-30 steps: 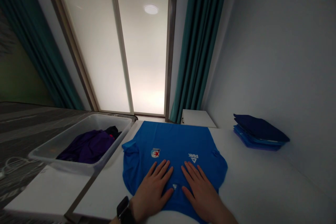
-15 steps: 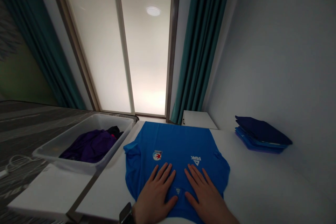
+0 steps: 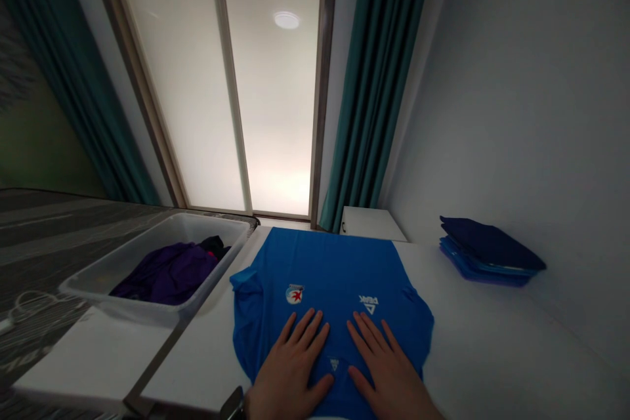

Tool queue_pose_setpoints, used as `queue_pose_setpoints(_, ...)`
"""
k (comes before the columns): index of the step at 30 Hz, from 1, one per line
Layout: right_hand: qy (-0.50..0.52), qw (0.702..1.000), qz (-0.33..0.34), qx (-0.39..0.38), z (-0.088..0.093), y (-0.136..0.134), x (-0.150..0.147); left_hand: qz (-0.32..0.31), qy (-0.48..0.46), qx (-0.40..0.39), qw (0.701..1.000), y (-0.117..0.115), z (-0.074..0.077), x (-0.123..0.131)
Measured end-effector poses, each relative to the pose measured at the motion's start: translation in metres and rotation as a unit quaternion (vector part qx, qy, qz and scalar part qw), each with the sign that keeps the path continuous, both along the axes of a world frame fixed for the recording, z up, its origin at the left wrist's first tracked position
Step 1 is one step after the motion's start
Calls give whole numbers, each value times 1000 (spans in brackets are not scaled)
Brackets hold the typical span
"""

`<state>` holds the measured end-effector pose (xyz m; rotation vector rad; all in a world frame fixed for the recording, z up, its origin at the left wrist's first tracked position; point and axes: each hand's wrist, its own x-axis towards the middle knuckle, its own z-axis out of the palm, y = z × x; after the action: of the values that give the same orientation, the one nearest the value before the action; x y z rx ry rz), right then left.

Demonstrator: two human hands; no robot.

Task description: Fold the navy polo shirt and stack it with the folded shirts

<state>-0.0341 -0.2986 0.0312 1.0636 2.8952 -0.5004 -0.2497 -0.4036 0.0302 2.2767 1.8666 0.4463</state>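
A blue T-shirt (image 3: 335,262) lies spread on the white table, its collar end toward me. White and red prints show on its chest, and a small label mark sits near the neckline. My left hand (image 3: 293,361) rests flat on the shirt with fingers spread, just below the round red-and-white badge. Flat on the cloth to its right is my right hand (image 3: 386,361), fingers apart, below the white PEAK logo. The shirt's sleeves stick out at both sides, the left one bunched. A dark watch is on my left wrist.
Left of the shirt stands a translucent plastic bin (image 3: 98,302) holding purple and black clothes (image 3: 172,269). A stack of folded blue garments (image 3: 492,252) lies on the white table (image 3: 497,348) by the wall. Beyond the table is a white cabinet (image 3: 371,223).
Both hands have slid very slightly toward me on the shirt. The shirt's right sleeve edge has shifted a little outward.
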Motion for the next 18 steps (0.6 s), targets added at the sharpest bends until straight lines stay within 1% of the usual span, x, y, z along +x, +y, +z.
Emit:
queue_pose_setpoints(4,3,1000,-4,-7,3,-1,0,-6,-7,-2,1000,2,2,-2)
queue_pose_setpoints(9,25,1000,-11,-3,11,2,-5,18,5,24,1000,3,13,-10)
queue_pose_setpoints(12,45,999,0,7,18,3,-15,37,18,42,998,2,17,-24)
queue_pose_setpoints(18,63,995,81,-3,34,-3,-53,108,21,97,989,-11,19,-66)
